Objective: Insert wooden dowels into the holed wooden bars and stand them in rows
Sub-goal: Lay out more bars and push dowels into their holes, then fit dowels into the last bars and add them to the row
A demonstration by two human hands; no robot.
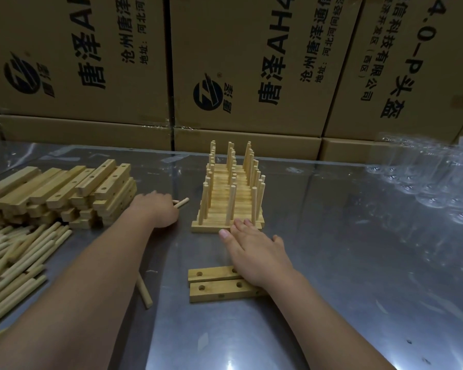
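1. The fingers of the left hand (155,209) were curled round a dowel (182,202). Its free end stuck out to the right, toward the standing rows (229,188). A second dowel may have sat in the same grip, but I could not tell.
2. The fingers (241,227) of the right hand (254,252) were straight and held nothing. Their tips rested against the front bar of the rows, probably to square it up.
3. Two empty bars (214,289) lay flat and side by side on the bench (332,263), partly under the right wrist. Their holes faced up.
4. The bars' long axis ran left to right across the person. They lay nearer the body than either set of fingers, on the right side. The right hand was much the closer, directly over them. The left hand with the dowel was farther out and to the left, so it would likely have to come back and inward to reach a hole.
5. A loose dowel (145,292) lay beside the left forearm, just left of the bars.
6. A heap of dowels (16,252) and a stack of bars (72,193) sat at the far left.
7. Cartons (251,62) lined the back, with clear plastic wrap (425,182) at the right.
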